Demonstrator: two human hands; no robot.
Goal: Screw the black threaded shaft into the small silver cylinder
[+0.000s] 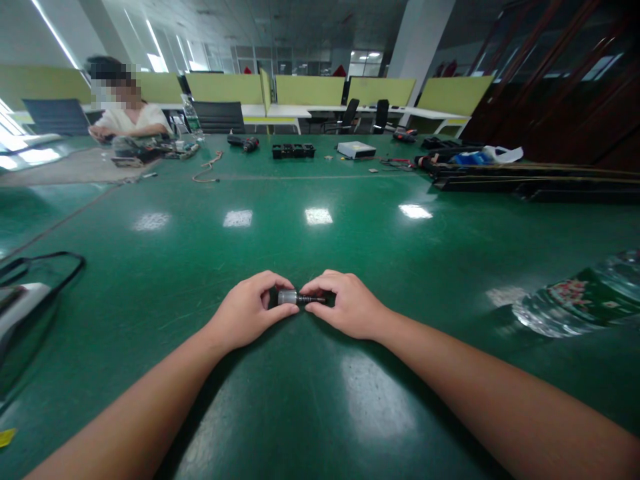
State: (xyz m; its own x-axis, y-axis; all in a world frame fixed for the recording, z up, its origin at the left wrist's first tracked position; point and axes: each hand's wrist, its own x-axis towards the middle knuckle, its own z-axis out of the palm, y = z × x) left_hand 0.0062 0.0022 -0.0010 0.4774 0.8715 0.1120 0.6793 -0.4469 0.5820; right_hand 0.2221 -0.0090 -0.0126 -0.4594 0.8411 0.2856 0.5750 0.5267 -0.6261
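A small cylindrical part (288, 297) with a silver-grey barrel and a thin, dark, ribbed shaft lies level between my two hands, low over the green tabletop (320, 247). My left hand (253, 308) is closed on the barrel, thumb on the near side and fingers on the far side. The fingers of my right hand (345, 303) are curled around the ribbed shaft, which points to the right. What the part exactly is cannot be made out, nor whether it touches the table.
A water bottle (583, 293) lies at the right, and a white device (23, 307) with a black cord at the left. Across the table are a power drill (243, 142), a black tray (293, 151), a white box (356, 150) and dark bars (500, 179). Another person (131, 113) sits far left.
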